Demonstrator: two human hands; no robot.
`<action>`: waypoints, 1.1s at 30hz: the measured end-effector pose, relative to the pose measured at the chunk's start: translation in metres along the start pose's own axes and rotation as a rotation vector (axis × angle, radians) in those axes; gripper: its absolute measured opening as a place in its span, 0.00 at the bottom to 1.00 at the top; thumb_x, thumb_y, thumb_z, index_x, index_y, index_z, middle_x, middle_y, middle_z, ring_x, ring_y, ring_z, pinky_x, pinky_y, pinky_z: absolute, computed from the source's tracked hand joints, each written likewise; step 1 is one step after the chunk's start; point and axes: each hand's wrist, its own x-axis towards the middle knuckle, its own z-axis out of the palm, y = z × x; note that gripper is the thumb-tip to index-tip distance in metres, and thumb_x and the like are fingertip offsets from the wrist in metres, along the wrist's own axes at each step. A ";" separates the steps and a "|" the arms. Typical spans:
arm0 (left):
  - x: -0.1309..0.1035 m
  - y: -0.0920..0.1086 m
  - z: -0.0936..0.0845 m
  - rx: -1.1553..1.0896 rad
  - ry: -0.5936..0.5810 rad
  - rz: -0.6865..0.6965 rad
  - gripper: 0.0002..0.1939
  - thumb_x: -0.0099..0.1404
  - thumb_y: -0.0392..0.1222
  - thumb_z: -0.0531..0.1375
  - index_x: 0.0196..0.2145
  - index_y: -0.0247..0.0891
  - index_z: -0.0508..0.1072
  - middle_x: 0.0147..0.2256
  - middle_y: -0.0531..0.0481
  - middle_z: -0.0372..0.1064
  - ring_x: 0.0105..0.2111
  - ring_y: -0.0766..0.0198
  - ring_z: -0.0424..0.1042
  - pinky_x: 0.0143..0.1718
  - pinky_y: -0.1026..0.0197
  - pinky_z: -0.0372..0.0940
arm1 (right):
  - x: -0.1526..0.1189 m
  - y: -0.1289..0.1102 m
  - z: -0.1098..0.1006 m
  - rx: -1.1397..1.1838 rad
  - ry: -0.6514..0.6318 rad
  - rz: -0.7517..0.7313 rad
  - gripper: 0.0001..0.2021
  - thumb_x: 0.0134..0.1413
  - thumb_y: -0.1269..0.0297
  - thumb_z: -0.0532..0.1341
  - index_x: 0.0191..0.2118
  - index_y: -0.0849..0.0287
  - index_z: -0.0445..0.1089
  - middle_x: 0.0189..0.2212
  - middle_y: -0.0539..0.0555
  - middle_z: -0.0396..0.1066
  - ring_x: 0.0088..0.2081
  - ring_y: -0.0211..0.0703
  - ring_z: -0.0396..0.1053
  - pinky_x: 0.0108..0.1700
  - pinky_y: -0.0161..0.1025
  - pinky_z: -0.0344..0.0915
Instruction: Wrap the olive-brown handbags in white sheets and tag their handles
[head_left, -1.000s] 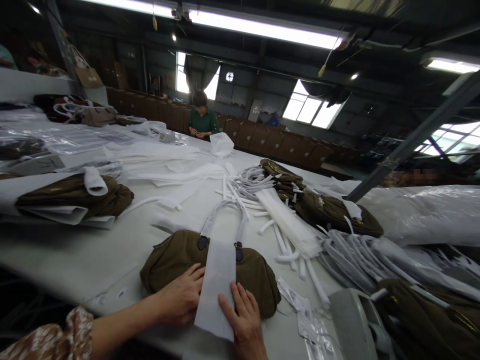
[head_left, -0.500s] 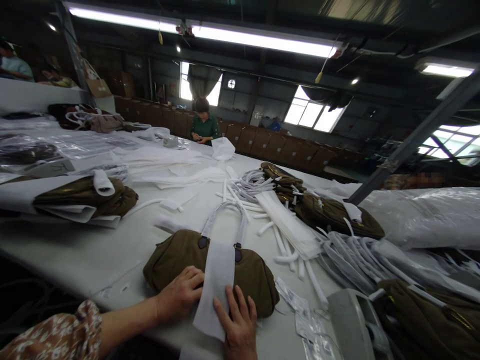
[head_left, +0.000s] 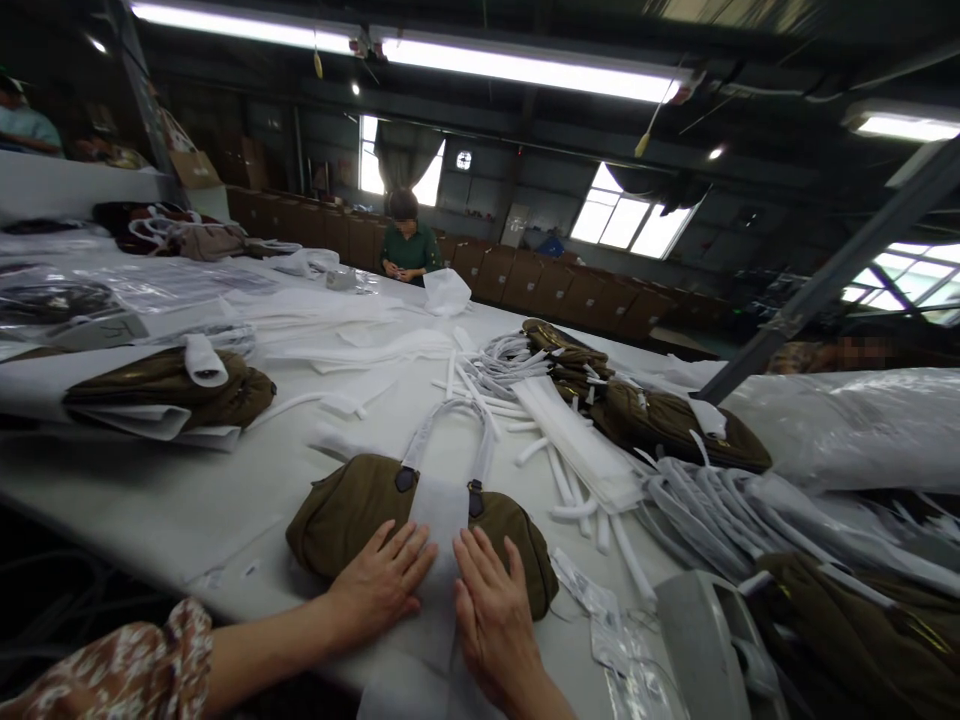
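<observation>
An olive bag lies on the white table in front of me, its wrapped handle loop pointing away. Across its middle hangs a white sheet, which runs down toward the near table edge. My left hand lies flat on the sheet's left edge and the bag, fingers extended. On the other side, my right hand rests with outstretched fingers along the sheet's right edge and the bag. Neither hand grips anything.
White strips and tubes lie beyond the bag. Olive bags and wrapped handles are piled right, near a grey dispenser. Another bag sits left. A person in green is across the table.
My left hand has moved right onto the sheet's edge. My right hand has shifted slightly up and off the sheet's middle to its right side. The sheet now lies flatter and straighter.
</observation>
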 end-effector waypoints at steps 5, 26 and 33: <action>0.004 -0.018 -0.001 -0.056 -0.021 0.082 0.39 0.66 0.57 0.54 0.65 0.33 0.47 0.63 0.37 0.51 0.61 0.50 0.54 0.57 0.47 0.53 | 0.025 0.002 0.032 -0.057 -0.155 0.067 0.25 0.64 0.53 0.50 0.63 0.55 0.56 0.62 0.57 0.58 0.62 0.56 0.55 0.61 0.61 0.46; 0.030 -0.028 -0.040 -0.214 -0.253 0.057 0.27 0.53 0.47 0.63 0.49 0.35 0.64 0.44 0.41 0.69 0.43 0.51 0.70 0.42 0.54 0.61 | 0.042 0.001 0.032 -0.279 -0.311 -0.215 0.33 0.49 0.62 0.61 0.59 0.73 0.58 0.41 0.68 0.69 0.42 0.57 0.67 0.40 0.48 0.66; 0.027 -0.014 -0.041 -0.151 -0.218 0.051 0.32 0.52 0.37 0.60 0.54 0.29 0.60 0.48 0.34 0.66 0.47 0.47 0.66 0.45 0.49 0.61 | 0.028 0.006 0.031 -0.232 -0.218 -0.213 0.33 0.49 0.61 0.62 0.61 0.68 0.57 0.54 0.68 0.64 0.54 0.57 0.61 0.55 0.54 0.58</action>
